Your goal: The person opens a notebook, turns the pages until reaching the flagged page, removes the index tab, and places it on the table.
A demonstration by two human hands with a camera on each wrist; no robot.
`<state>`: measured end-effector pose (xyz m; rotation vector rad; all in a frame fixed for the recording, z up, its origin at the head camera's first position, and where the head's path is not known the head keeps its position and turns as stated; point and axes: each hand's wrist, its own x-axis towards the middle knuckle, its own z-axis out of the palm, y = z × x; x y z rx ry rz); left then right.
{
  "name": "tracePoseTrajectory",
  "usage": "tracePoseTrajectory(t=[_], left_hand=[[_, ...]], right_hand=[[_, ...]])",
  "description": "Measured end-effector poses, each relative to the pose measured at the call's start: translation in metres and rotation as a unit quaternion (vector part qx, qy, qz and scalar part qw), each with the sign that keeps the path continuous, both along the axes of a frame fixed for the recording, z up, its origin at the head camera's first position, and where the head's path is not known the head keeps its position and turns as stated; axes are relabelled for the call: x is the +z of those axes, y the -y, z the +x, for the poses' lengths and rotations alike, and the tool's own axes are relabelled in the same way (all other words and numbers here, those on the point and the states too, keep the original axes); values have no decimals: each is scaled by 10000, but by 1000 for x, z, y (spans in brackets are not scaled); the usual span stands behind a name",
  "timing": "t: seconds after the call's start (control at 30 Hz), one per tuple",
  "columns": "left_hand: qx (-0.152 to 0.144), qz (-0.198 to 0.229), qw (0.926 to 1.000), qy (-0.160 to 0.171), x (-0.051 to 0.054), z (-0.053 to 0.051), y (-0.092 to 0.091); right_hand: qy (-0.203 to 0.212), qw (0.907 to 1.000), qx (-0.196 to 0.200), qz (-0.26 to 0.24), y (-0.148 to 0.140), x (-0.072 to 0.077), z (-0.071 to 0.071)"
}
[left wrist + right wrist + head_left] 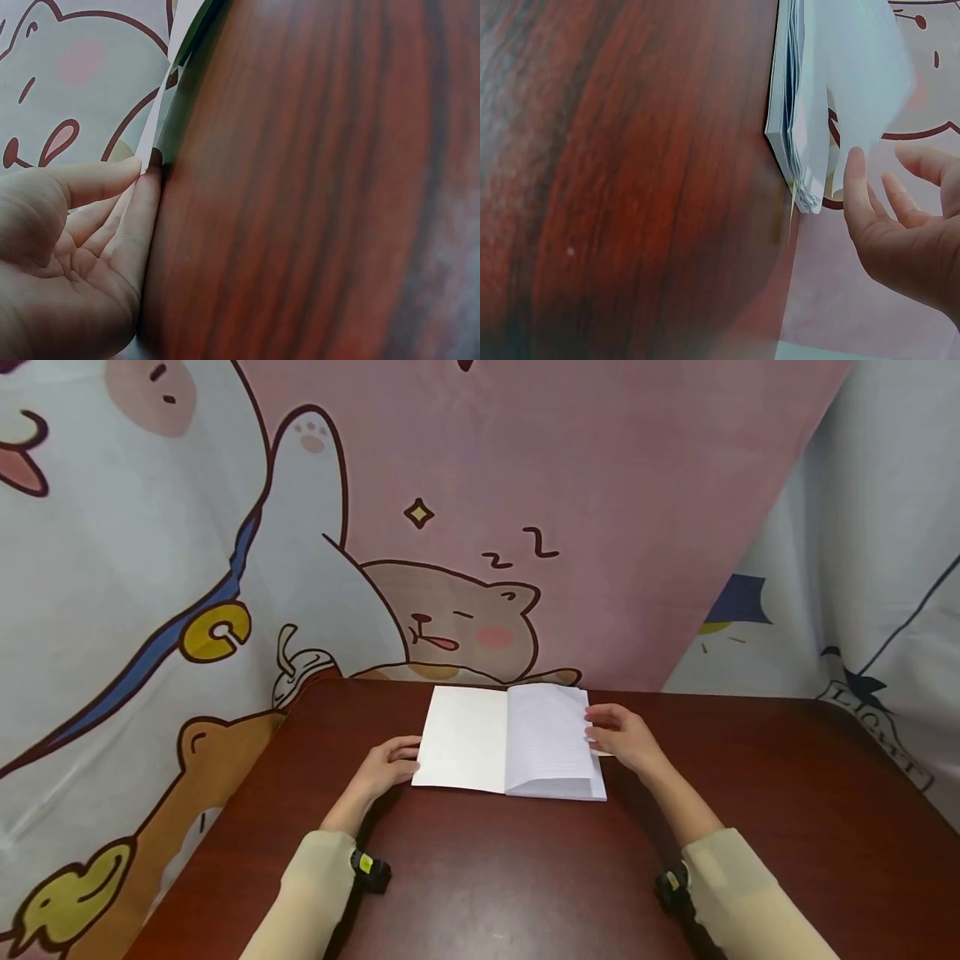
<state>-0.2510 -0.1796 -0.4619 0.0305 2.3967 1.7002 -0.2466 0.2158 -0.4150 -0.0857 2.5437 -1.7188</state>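
A notebook [467,739] lies spread on the table, with a blank left side and a lined page [549,735] on the right. The left hand [384,768] pinches the notebook's left edge between thumb and fingers, as the left wrist view shows. At the right edge is the right hand [626,739], its fingers loosely bent and spread apart. In the right wrist view a loose page [862,67] stands lifted off the page stack [799,120], close to the fingertips of that hand; whether they touch it I cannot tell.
The dark reddish wooden table [495,877] extends around the notebook. Behind it hangs a cloth [615,527] with cartoon animals, close to the table's far edge. A small pale tab [602,753] sticks out at the notebook's right side.
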Motion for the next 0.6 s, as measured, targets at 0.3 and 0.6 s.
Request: tracePoseTrajectory(t=[0.3,0.6], left_hand=[[55,123,9999,52,0,-2,0],[-72,180,9998,70,-2,-1,1]], right_hand=[[-183,9998,-41,4,6,6,-1],[-377,9992,-103,12,12,10,0]])
